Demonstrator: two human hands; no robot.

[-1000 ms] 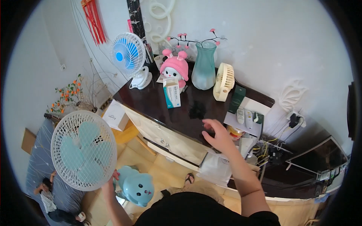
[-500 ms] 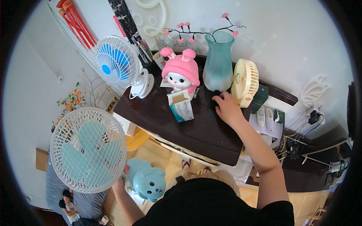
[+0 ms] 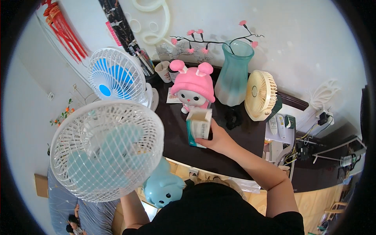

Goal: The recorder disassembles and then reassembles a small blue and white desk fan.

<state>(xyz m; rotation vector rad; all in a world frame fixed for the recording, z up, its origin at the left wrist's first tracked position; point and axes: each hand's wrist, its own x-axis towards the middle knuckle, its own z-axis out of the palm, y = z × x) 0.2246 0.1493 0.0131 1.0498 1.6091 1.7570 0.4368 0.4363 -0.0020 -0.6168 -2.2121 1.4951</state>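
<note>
My right hand [image 3: 218, 139] grips an open white and teal carton [image 3: 199, 131] by its right side, thumb and fingers on either edge. The carton stands on the dark desk [image 3: 176, 147] in front of a pink-hatted bunny figurine [image 3: 192, 88]. At the left, my left hand [image 3: 128, 191] holds up a white electric fan [image 3: 107, 150] with pale teal blades; the fan's mesh cage covers most of that hand. A small black bundle [image 3: 233, 119], its kind unclear, lies to the right of the carton.
A teal vase [image 3: 235, 74] with a pink flower branch and a cream fan [image 3: 261, 95] stand behind the carton. A white and blue fan [image 3: 117, 76] and a paper cup [image 3: 163, 71] are back left. Below the desk sits a blue animal-shaped object [image 3: 164, 188]. Another person [image 3: 74, 225] lies on the bed.
My right hand has left the black bundle, moved left and taken hold of the carton. The teal-bladed fan has come to the right and appears larger and more tilted.
</note>
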